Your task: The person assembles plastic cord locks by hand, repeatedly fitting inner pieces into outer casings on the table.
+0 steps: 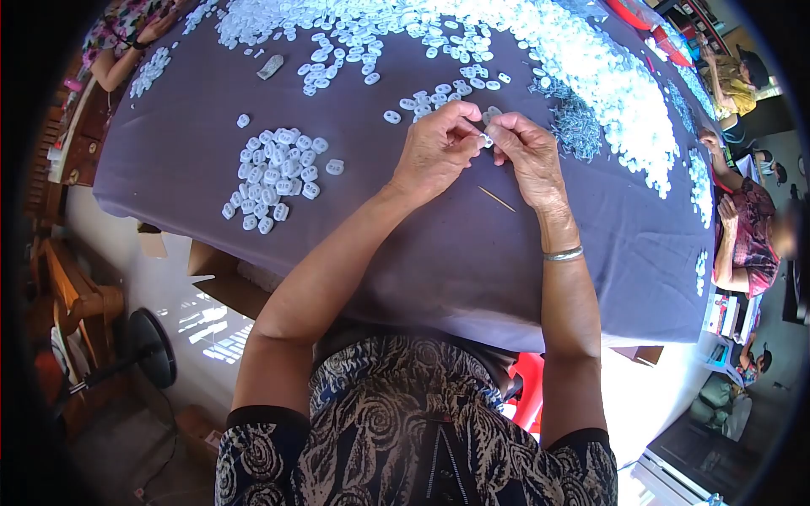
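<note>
My left hand [437, 150] and my right hand [529, 156] meet above the table, fingertips pinched together. Between them is a small white plastic piece [487, 141], mostly covered by the fingers. It resembles the oval two-holed pieces lying about. Just beyond my hands lies a small group of white oval pieces [423, 103]. To the right of my right hand is a heap of small grey metal screws or pins [577, 126]. A thin wooden stick [497, 199] rests on the cloth below my hands. Left of my left hand sits a pile of thicker white pieces [274, 175].
A dark cloth [371, 270] covers the table. A large mass of white pieces [624, 110] spreads along its far and right sides. A grey stone-like lump [270, 67] lies at the upper left. Other people sit around, including one in a red patterned top [755, 228].
</note>
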